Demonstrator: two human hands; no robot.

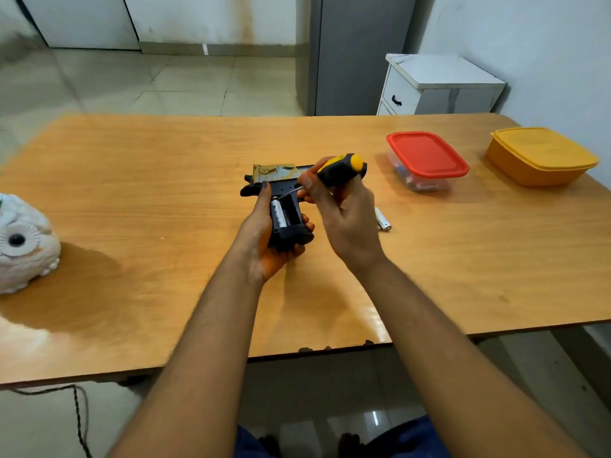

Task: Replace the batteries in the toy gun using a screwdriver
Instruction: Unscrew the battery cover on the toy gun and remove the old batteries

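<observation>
The toy gun sits above the middle of the table, its handle clasped in the left hand, battery bay uncovered with one battery seated and the neighbouring slot seemingly empty. The right hand, just at the gun's 3 o'clock, keeps a clenched grip on the screwdriver, tip at the bay. A loose battery lies at 3 o'clock, so I judge the swap about halfway; boxes stand at 2 o'clock, tiled floor beyond.
</observation>
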